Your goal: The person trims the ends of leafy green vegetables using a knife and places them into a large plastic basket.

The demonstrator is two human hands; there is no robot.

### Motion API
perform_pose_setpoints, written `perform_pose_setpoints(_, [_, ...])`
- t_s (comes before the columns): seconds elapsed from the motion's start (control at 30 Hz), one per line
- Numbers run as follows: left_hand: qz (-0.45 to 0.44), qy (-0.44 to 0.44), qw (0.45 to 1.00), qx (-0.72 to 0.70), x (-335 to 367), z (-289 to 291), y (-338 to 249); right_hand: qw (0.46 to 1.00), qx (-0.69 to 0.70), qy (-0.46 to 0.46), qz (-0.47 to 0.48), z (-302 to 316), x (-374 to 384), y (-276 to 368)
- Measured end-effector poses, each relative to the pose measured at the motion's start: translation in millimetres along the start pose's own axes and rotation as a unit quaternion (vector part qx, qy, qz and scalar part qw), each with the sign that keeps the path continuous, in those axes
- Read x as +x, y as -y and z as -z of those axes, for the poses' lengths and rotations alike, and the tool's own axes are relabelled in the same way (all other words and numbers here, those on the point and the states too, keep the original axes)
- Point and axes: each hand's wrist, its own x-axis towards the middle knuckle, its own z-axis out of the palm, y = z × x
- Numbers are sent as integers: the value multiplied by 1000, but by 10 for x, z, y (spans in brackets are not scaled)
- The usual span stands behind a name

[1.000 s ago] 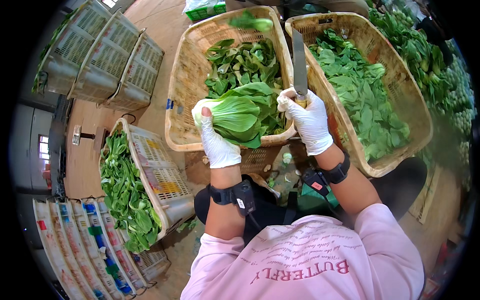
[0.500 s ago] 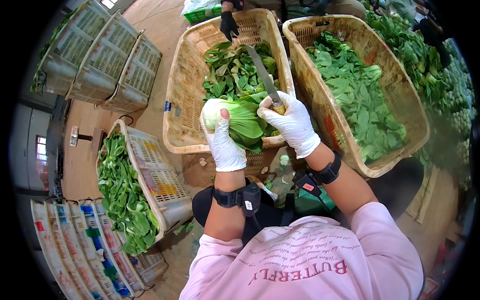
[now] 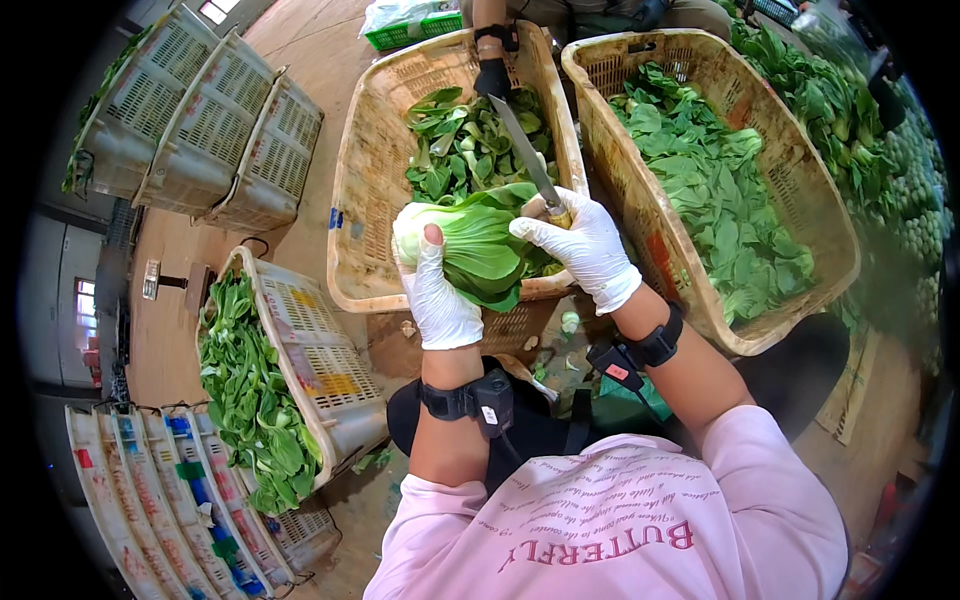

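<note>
The largest things before us are two yellowed plastic crates: the right crate (image 3: 650,240) is spread with loose green leaves (image 3: 710,210), and the middle crate (image 3: 368,200) holds a heap of darker leaves (image 3: 460,150). To their left stands a white crate (image 3: 330,345), filled with leafy greens (image 3: 260,385). Over the near part of the middle crate we have a head of bok choy (image 3: 475,240), its pale base to the left and its leaves to the right. Next comes the knife (image 3: 525,145), its blade slanting up and away from us. Our right hand (image 3: 590,245), white-gloved, is wrapped around its handle; we cannot tell whether the fingers touch the leaves beside them. Our left hand (image 3: 440,295), gloved too (the thumb tip shows bare), is clamped around the bok choy's base. A co-worker's black-gloved hand (image 3: 492,78) reaches into the middle crate's far end. Smallest of all, pale scraps (image 3: 570,321) lie below the crate's near side.
</note>
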Motion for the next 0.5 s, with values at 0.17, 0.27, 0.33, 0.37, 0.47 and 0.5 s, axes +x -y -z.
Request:
perform_pose_setpoints(0.17, [-42,5,997,65,-16,-33,45,999,-8,-24,25,-28,19,-132])
perform_pose_setpoints(0.27, [-4,-38,999,-14,31,8,-34,996,-50,-78,-9,50,26,-176])
perform_pose_setpoints(0.33, [-5,-25,999,-22,40,28,-92,995,44,-93,-17,107,12,-211])
perform_pose_setpoints(0.37, [0,-28,999,-31,50,48,-86,994,58,-88,-2,101,10,-215])
perform_pose_setpoints(0.47, [14,-25,999,-34,12,24,-61,995,75,-10,-65,90,-43,5])
perform_pose_setpoints(0.5, [19,-22,999,-32,-10,11,-44,996,70,8,-63,67,-25,-47])
